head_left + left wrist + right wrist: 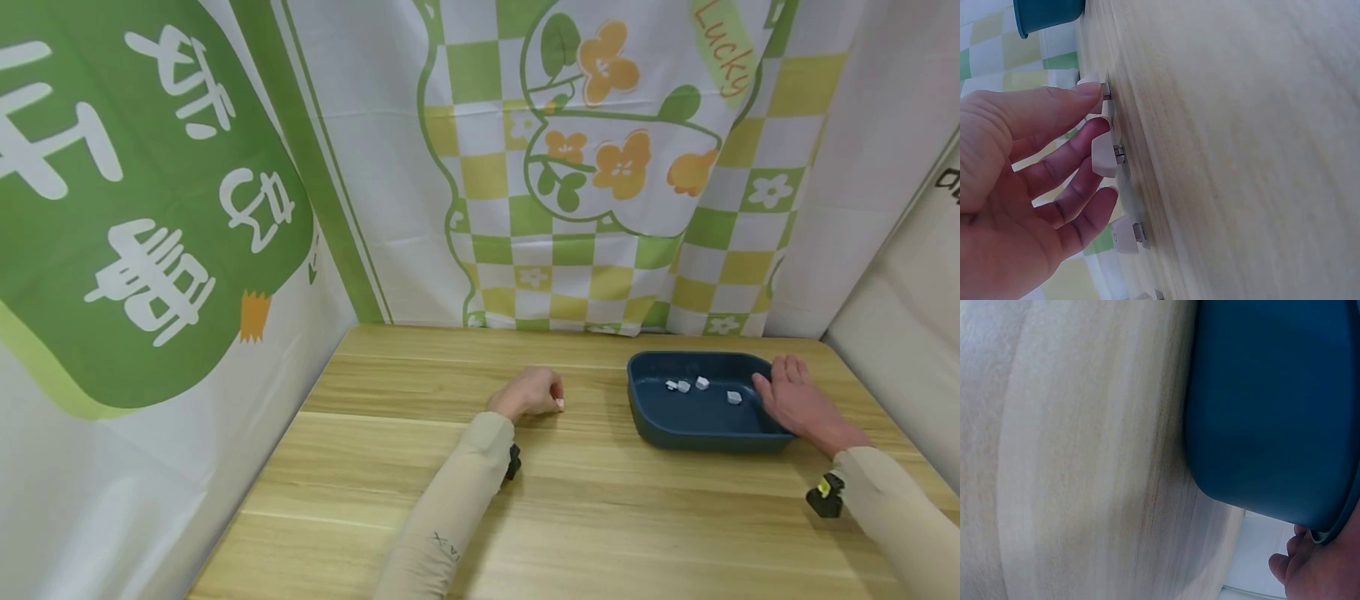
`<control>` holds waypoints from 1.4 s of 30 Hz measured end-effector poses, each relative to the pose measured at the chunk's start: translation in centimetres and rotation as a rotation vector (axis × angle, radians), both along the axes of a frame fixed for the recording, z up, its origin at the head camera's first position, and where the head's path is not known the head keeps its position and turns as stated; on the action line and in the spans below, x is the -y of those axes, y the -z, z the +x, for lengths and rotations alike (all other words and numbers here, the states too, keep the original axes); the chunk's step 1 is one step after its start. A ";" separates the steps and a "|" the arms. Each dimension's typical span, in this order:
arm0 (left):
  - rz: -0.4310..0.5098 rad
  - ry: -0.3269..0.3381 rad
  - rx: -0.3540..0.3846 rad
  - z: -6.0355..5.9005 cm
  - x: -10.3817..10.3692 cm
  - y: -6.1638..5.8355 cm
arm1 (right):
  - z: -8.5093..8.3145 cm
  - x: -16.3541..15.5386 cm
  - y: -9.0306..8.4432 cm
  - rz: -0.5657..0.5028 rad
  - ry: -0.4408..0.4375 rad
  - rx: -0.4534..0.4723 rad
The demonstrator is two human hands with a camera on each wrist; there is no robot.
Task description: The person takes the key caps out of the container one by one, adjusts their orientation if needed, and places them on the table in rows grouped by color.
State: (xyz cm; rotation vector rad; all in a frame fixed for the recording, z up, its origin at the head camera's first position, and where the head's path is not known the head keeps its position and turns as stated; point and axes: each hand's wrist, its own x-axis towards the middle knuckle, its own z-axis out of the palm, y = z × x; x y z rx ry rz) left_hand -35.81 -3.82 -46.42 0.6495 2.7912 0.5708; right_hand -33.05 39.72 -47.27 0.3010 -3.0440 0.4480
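My left hand (531,392) pinches a small white keycap-like piece (560,404) between thumb and fingers, low over the wooden table. In the left wrist view this pinched piece (1092,100) has a short grey stem facing the tabletop. Beside the fingers are a second such piece (1104,154) and a third (1125,235) bearing a small dark mark. The head view hides these behind the hand. My right hand (798,404) holds the right rim of a dark blue tray (712,442), thumb on the inner side, fingers on the outer. Several white pieces (702,383) lie inside the tray.
The wooden table (600,517) meets a patterned cloth (555,275) along its back edge. Cloth also hangs at the left and right. A dark wrist device (826,496) sits at my right cuff, another (513,462) at the left.
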 end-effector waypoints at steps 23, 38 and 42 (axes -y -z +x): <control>0.157 -0.029 -0.071 0.2 -0.7 -0.8 | -0.4 0.2 0.9 0.042 -0.006 -0.057; 0.228 -0.032 -0.205 -0.2 -4.0 -1.6 | 0.2 0.0 0.6 0.027 -0.029 -0.123; 0.243 -0.024 -0.229 -0.1 -4.9 -2.1 | 0.2 0.1 0.4 0.030 -0.023 -0.106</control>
